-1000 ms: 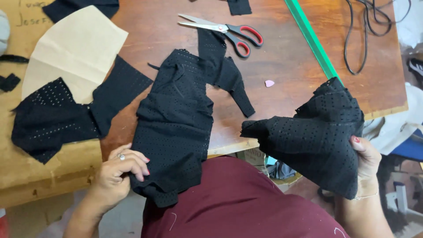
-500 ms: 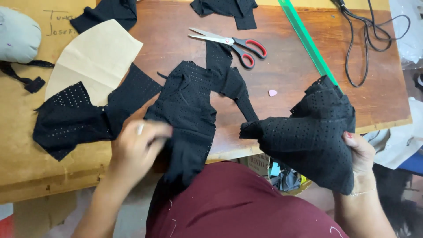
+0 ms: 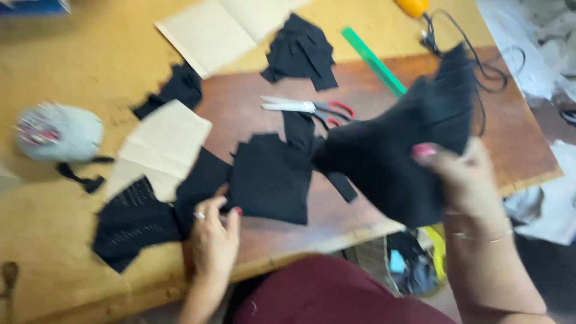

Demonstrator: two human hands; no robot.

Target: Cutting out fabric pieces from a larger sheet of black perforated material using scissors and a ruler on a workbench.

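Observation:
My right hand (image 3: 462,180) holds a bunched piece of black perforated fabric (image 3: 396,150) lifted over the right part of the wooden table (image 3: 252,96). My left hand (image 3: 213,240) rests flat near the table's front edge, fingers touching the lower left corner of a flat black fabric piece (image 3: 270,177). Another black perforated piece (image 3: 135,225) lies left of that hand, partly under a tan paper pattern (image 3: 159,147). The picture is blurred by motion.
Red-handled scissors (image 3: 312,108) lie behind the flat piece. A green ruler (image 3: 375,63), black scraps (image 3: 300,48), more tan paper (image 3: 222,30), a grey pincushion (image 3: 57,132) and a black cable (image 3: 480,66) are on the table. A bin with scraps (image 3: 408,264) sits below the edge.
My right hand has raised the bunched fabric up over the table. My left hand has slid down to the flat piece's lower corner. The view has shifted towards the far side of the table.

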